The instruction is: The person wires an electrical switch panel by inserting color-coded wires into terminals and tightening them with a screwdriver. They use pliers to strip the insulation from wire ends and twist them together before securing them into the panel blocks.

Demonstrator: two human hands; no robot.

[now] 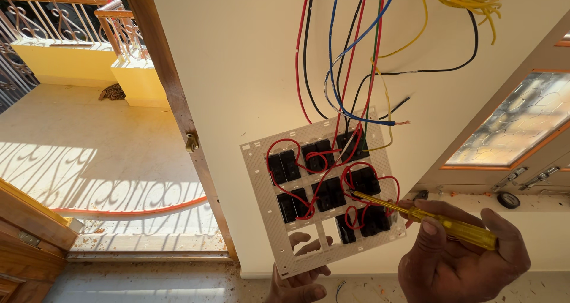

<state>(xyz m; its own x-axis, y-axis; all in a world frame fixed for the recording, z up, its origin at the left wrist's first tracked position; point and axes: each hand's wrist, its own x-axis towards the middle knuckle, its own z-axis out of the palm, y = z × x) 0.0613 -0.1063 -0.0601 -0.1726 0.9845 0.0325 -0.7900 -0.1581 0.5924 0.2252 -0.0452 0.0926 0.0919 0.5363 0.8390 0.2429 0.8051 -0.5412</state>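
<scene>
Against the cream wall, low centre: your two hands work on the back of a white switch plate (323,196).
Left hand (298,276): grasps the plate's bottom edge from below; fingers (313,248) show through the plate's empty cutouts.
Right hand (460,258): clenched around a yellow-handled screwdriver (427,218), held low right of the plate.
Screwdriver tip: rests among the black switch modules (332,181), right side of the plate's middle row.
Plate: tilted, rear face towards you, modules linked by looping red jumper wires (309,175).
Overhead: red, blue, black and yellow wires (350,53) hang from the wall down to the plate's top edge.
Left of you: wooden door frame (178,113), sunlit balcony floor beyond.
Right of you: patterned glass panel (510,122) in a wooden frame.
</scene>
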